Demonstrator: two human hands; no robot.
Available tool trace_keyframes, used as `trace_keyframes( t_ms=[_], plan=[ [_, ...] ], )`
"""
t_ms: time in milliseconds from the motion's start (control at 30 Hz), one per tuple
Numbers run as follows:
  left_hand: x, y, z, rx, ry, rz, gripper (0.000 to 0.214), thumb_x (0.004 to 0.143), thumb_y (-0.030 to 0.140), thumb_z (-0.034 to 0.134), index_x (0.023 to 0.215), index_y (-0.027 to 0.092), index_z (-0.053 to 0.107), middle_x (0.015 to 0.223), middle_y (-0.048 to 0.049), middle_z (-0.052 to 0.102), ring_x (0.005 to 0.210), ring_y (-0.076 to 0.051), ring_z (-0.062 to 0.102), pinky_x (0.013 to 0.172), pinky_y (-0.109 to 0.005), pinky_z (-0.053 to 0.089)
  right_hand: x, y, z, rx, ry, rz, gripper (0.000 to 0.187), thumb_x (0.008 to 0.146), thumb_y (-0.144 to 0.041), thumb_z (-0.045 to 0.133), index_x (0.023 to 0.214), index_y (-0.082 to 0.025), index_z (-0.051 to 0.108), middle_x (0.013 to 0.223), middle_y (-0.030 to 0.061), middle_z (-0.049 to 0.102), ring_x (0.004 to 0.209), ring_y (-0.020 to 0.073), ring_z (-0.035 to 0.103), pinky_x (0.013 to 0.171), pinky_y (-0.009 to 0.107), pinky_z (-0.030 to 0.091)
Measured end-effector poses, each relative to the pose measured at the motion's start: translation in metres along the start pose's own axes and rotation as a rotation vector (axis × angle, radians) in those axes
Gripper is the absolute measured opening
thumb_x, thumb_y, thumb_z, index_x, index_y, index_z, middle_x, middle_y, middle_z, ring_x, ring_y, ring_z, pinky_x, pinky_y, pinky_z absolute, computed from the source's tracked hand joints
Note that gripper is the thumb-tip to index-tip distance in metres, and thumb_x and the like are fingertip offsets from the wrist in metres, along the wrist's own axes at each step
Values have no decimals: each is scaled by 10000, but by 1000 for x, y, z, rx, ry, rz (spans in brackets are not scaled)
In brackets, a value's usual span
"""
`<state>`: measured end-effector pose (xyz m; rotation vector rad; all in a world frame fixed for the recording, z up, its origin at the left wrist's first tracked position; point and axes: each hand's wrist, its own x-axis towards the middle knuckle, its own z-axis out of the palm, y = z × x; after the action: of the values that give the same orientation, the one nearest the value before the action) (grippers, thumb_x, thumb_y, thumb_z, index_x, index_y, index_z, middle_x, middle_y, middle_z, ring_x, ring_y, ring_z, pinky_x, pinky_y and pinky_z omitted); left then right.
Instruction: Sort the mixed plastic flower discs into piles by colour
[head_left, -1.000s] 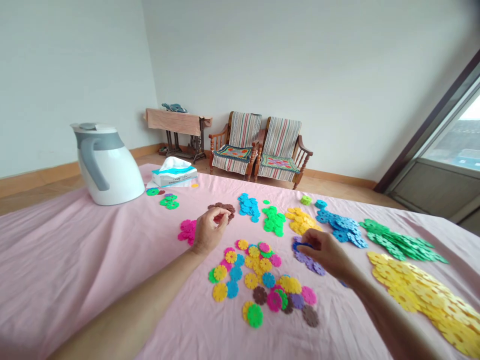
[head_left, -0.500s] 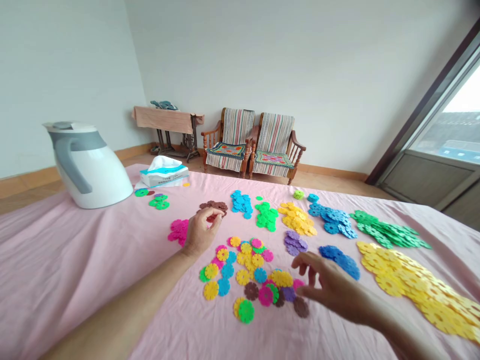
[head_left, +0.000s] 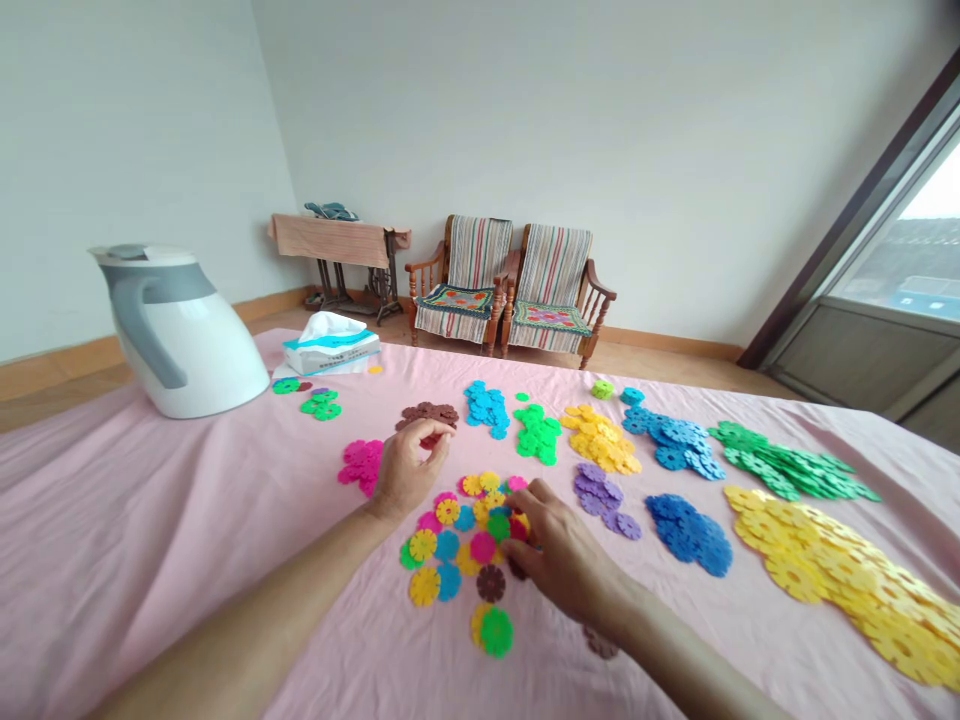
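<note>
My left hand [head_left: 412,462] hovers with thumb and fingertips pinched, just in front of a pile of brown snowflake discs [head_left: 429,413]; whether a disc is between the fingertips is hidden. Beside its wrist lies a pile of magenta discs [head_left: 361,464]. My right hand [head_left: 553,545] rests on the right side of a mixed heap of plastic snowflake discs [head_left: 448,546], fingers curled down and thumb apart, touching discs partly hidden beneath it. At the heap's near edge sit a brown disc [head_left: 491,583] and a green disc [head_left: 496,631] overlapping a yellow one. Purple discs [head_left: 598,488] lie to the right.
Sorted piles spread across the pink cloth [head_left: 330,620]: light blue [head_left: 487,407], green [head_left: 538,434], yellow [head_left: 601,438], dark blue [head_left: 688,535], and a long yellow pile [head_left: 847,570]. A white kettle [head_left: 195,340] and a tissue box [head_left: 331,350] stand at the left.
My right hand has moved left onto the mixed heap, and discs from its right side are now bunched closer together. A purple disc has joined the purple pile. My left hand stays nearly still.
</note>
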<state>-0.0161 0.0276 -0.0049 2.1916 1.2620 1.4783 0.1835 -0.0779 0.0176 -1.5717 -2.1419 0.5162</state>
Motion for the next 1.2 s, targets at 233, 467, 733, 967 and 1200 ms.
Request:
trace_keyframes(
  t_ms=[233,467,733,967,1200],
  plan=[
    [-5,14,2,-15,-55,52,113,796,167,524,792,172,636,749,-31,665,692,-146,608,652,-243,483,6,28,-16,111,84,3,107,795,-150,484,785,-178,587,653,-12,565,583,114,517,538,227,364],
    [-12,33,1,-118,-325,129,161,806,149,501,819,180,659,744,-43,645,687,-146,584,649,-253,476,-10,27,-27,74,-146,32,118,716,-118,545,781,-201,598,743,-3,592,687,128,532,612,232,380],
    [-17,40,4,-41,-488,224,169,810,116,512,803,190,664,734,-33,616,723,-155,564,671,-260,456,-10,10,-12,50,-130,32,149,716,-169,594,863,-191,586,895,30,566,774,152,522,674,253,374],
    [-13,30,4,-49,-335,118,142,819,133,523,789,190,649,754,-17,636,743,-147,584,696,-246,451,-9,12,-7,131,-63,72,139,666,-84,579,749,-182,526,728,-16,570,663,119,501,587,222,345],
    [-12,25,5,-44,-237,70,136,801,123,534,775,184,652,752,-18,643,723,-147,587,673,-241,454,2,61,-38,81,186,129,110,792,-216,476,707,-192,542,632,-10,572,591,130,508,554,243,359]
  ],
)
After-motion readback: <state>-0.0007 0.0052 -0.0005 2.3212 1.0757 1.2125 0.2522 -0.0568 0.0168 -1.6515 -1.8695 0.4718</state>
